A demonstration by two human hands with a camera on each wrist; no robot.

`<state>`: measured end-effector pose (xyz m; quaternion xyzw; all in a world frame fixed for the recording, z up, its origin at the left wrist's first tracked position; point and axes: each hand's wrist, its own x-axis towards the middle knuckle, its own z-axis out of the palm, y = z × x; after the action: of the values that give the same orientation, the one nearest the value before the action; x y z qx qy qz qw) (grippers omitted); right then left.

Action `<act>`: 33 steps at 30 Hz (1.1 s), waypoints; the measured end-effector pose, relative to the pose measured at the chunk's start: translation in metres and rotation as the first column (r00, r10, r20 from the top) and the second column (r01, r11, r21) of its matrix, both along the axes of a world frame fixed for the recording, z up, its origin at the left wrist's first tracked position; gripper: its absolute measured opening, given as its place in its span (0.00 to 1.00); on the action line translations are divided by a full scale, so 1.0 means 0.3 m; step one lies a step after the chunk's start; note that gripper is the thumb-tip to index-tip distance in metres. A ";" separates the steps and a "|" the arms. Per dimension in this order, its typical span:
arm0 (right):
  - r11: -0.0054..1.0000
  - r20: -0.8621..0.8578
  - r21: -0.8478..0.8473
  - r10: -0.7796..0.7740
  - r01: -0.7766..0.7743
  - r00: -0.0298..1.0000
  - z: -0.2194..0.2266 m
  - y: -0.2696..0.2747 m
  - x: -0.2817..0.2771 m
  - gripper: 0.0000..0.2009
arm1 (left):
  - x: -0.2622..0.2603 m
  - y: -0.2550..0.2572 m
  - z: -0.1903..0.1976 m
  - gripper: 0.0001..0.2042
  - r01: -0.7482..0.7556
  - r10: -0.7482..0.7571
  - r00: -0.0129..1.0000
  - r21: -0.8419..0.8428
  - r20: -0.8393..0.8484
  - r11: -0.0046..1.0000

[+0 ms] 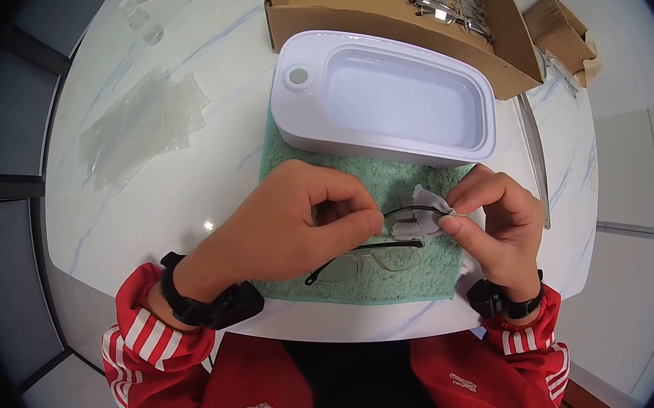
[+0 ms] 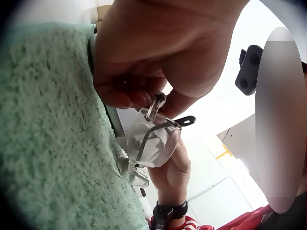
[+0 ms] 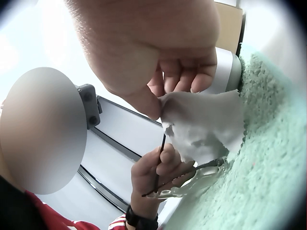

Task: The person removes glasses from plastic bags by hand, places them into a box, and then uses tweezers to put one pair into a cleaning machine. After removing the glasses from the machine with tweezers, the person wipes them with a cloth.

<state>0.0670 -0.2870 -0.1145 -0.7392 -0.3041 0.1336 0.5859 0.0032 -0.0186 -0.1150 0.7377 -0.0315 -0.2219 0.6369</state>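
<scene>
A pair of eyeglasses [image 1: 397, 258] with clear lenses and thin dark temples is held low over a green towel [image 1: 429, 281]. My left hand [image 1: 297, 221] pinches one temple between thumb and fingers. Farther along that temple, my right hand [image 1: 498, 219] pinches a pale grey cloth [image 1: 425, 218] folded around the temple's end. In the right wrist view the cloth [image 3: 206, 124] drapes down from the right thumb and fingers, with the glasses beneath it. A lens [image 2: 160, 148] hangs just below the left hand in the left wrist view.
Behind the hands, a white basin [image 1: 299, 120] with a grey round button stands on the towel. A cardboard box [image 1: 341, 22] holding several eyeglasses is at the back right. Clear plastic bags [image 1: 142, 127] and a small bottle [image 1: 143, 23] lie at the left.
</scene>
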 end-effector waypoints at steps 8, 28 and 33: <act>0.999 -0.096 0.048 0.008 -0.004 0.995 0.010 0.001 0.000 0.08 | -0.001 0.010 -0.010 0.05 -0.001 0.006 0.999 -0.148 0.037 0.989; 0.993 -0.133 0.081 0.092 -0.081 0.987 0.001 -0.008 0.004 0.05 | 0.001 -0.008 0.006 0.05 -0.075 0.069 0.996 -0.143 -0.048 0.987; 0.990 -0.232 0.063 0.140 -0.128 0.963 0.011 -0.008 -0.001 0.03 | -0.006 -0.009 -0.007 0.04 -0.051 0.054 0.998 -0.136 0.018 0.989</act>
<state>0.0667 -0.2893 -0.1112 -0.6815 -0.2848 0.2526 0.6250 0.0013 -0.0212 -0.1172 0.6958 -0.0341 -0.1943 0.6906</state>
